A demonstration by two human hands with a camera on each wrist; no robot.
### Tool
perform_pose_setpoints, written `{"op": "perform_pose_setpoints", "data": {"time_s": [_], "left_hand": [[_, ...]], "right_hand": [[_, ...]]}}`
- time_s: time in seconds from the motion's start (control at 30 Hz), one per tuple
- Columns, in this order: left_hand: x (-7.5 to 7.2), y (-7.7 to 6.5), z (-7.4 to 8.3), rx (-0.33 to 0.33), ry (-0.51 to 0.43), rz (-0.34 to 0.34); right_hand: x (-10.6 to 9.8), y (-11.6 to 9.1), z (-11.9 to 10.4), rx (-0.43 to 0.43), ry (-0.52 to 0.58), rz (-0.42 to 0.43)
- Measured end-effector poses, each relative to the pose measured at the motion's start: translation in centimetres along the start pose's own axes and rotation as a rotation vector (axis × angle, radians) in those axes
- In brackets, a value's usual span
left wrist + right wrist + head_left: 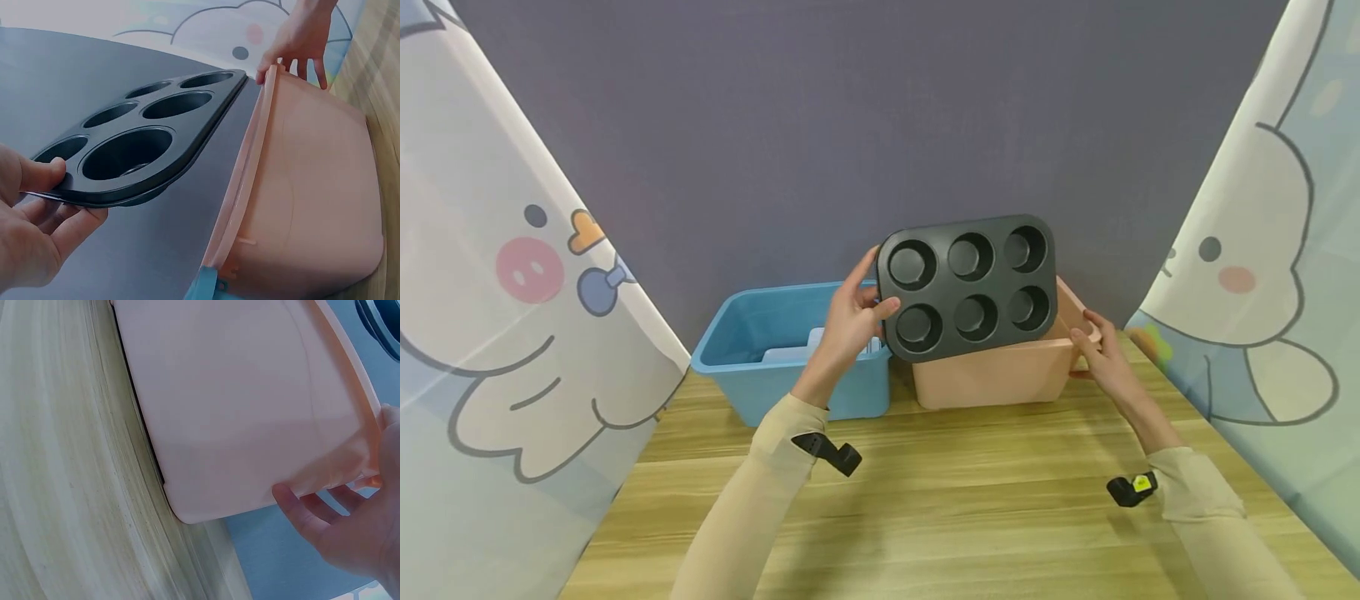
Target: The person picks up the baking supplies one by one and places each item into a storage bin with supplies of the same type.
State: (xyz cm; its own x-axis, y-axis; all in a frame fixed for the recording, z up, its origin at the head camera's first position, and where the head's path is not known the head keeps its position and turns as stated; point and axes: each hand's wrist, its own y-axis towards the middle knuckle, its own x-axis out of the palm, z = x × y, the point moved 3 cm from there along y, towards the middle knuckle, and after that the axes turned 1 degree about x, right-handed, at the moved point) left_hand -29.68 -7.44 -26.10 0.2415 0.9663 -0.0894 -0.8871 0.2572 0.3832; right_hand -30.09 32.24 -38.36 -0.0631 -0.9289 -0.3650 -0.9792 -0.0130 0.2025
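Observation:
A dark six-cup muffin pan (946, 292) is held up, slightly tilted, with its cups facing me. My left hand (848, 321) pinches its left end, thumb on the top face and fingers underneath, as the left wrist view also shows. Behind and below the pan stands a peach-pink plastic bin (992, 379), part of its opening hidden by the pan. My right hand (1105, 358) grips the right end of that bin at the rim. In the right wrist view, fingertips touch the bin's wall (231, 412) near its corner.
To the left of the pink bin, a blue plastic bin (820, 396) holds pale blue items (786, 354), partly hidden by my left arm. Both stand on a wood-grain table (970, 500). A grey wall (880, 125) rises behind, and cartoon-printed curtains (1247, 217) flank the table.

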Motion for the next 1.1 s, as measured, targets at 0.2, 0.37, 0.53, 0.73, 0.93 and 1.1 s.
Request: {"op": "perform_pose_setpoints", "data": {"time_s": [0.2,0.37,0.53,0.73,0.93,1.1], "left_hand": [[1.7,1.8,-0.2,0.044,0.011,-0.009],[3.0,3.3,-1.0,0.055,0.072,-0.006],[4.0,4.6,-2.2,0.056,0.142,-0.003],[5.2,5.8,-3.9,0.047,0.225,0.009],[6.4,6.4,-4.9,0.014,0.247,0.021],[7.1,7.0,-5.9,0.031,0.258,0.028]], "right_hand": [[-0.2,-0.2,0.1,-0.002,-0.005,0.004],[-0.2,-0.3,0.0,0.001,0.010,0.008],[0.0,-0.4,-0.1,-0.001,0.024,0.007],[0.0,-0.2,-0.1,-0.013,0.012,0.031],[0.1,-0.1,0.1,0.004,0.016,0.035],[0.1,-0.2,0.1,0.012,0.020,0.034]]}}
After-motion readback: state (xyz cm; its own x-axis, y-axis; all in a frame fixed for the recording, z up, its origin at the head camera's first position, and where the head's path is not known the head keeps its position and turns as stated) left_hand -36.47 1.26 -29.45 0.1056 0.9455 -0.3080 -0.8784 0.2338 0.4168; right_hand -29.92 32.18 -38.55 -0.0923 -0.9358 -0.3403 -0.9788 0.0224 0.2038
